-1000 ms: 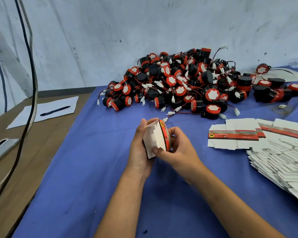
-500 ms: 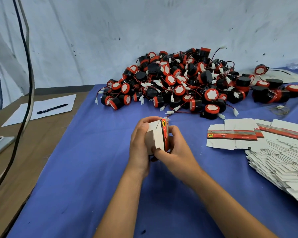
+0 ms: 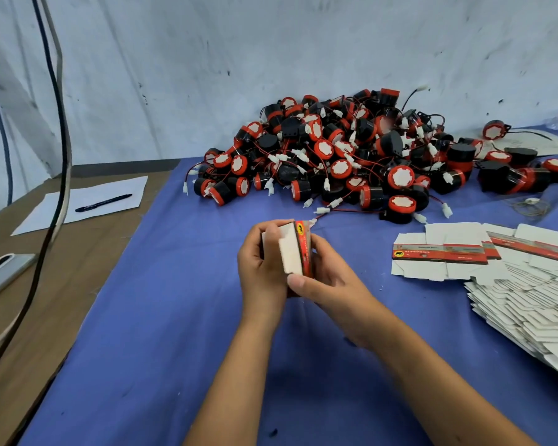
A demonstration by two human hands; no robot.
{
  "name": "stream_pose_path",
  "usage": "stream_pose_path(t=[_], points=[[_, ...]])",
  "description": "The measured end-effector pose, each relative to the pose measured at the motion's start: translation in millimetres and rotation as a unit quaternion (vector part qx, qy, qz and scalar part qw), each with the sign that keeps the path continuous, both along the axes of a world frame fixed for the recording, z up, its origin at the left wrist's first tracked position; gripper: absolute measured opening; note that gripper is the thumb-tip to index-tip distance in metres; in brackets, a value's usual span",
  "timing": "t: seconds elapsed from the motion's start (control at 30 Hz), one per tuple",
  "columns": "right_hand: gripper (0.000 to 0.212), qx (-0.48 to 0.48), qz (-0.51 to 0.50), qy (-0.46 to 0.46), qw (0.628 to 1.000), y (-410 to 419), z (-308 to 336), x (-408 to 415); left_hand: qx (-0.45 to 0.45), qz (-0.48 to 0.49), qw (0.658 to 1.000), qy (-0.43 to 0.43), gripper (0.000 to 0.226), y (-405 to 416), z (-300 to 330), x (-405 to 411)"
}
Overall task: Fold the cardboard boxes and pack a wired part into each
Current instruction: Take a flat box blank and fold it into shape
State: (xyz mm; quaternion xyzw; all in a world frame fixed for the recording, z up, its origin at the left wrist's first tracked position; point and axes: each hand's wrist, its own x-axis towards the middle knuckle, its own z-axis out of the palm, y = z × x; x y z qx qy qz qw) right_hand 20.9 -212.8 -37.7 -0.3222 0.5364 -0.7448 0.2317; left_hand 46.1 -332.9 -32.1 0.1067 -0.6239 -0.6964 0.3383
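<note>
White box [image 3: 290,252] with a red-and-black band; black-and-red parts [image 3: 351,156], white-capped, red-wired; blue cloth [image 3: 161,317]; black pen [image 3: 103,202] on white paper [image 3: 45,217].

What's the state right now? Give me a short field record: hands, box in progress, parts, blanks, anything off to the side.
left hand: grips the box from the left
right hand: grips the box from the right, thumb across its near end
box: partly folded, held above the blue cloth; whether a part is inside cannot be seen
wired parts: heaped at the back, black and red
flat blanks: stacked at right
side: pen on paper, phone at left edge
</note>
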Motion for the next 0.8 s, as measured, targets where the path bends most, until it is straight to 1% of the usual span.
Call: stream_pose_path(t=[0.03, 0.1, 0.17, 0.2, 0.23, 0.27, 0.3, 0.37, 0.43, 0.5, 0.57, 0.67, 0.73, 0.8], points=[[0.063, -0.019, 0.020, -0.014, 1.000, 0, 2, 0, -0.011, 0.021, 1.000, 0.008, 0.032, -3, -1, -1], [0.068, -0.037, 0.012, -0.056, 0.998, -2, 3, 1, -0.078, 0.049, 0.996, 0.020, 0.023, -6, -2, -1], [0.061, -0.030, -0.039, -0.087, 0.995, -6, 2, 2, -0.172, 0.043, 0.984, 0.020, 0.022, -1, -4, -1], [0.055, -0.027, -0.058, -0.089, 0.994, -6, 1, 1, -0.197, 0.029, 0.980, 0.018, 0.022, 1, -5, -1], [0.049, -0.030, -0.069, -0.086, 0.993, -6, -1, 0, -0.196, 0.009, 0.980, 0.019, 0.022, 2, -5, -1], [0.044, -0.040, -0.076, -0.086, 0.993, -5, -1, -2, -0.166, -0.018, 0.986, 0.024, 0.022, 3, -4, -2], [0.041, -0.054, -0.085, -0.094, 0.991, -3, 1, -4, -0.118, -0.048, 0.991, 0.028, 0.025, 2, -2, -2], [0.040, -0.067, -0.101, -0.114, 0.986, -1, 5, -5, -0.035, -0.099, 0.994, 0.003, 0.038, 4, 0, -1], [0.036, -0.057, -0.099, -0.110, 0.987, 0, 8, -4, 0.003, -0.143, 0.989, -0.039, 0.048, 9, 1, 2], [0.031, -0.049, -0.084, -0.098, 0.990, 2, 7, -3, 0.036, -0.182, 0.981, -0.059, 0.056, 12, 1, 4], [0.035, -0.038, -0.079, -0.088, 0.992, 4, 8, -2, 0.061, -0.204, 0.975, -0.066, 0.059, 10, 2, 4], [0.046, -0.013, -0.064, -0.074, 0.995, 5, 7, -2, 0.099, -0.214, 0.970, -0.061, 0.056, 5, 6, 3], [0.048, -0.013, -0.051, -0.070, 0.996, 4, 6, -1, 0.097, -0.205, 0.972, -0.056, 0.048, 5, 5, 2], [0.047, -0.018, -0.061, -0.073, 0.995, 4, 6, -1, 0.085, -0.192, 0.976, -0.051, 0.036, 6, 2, 2]])
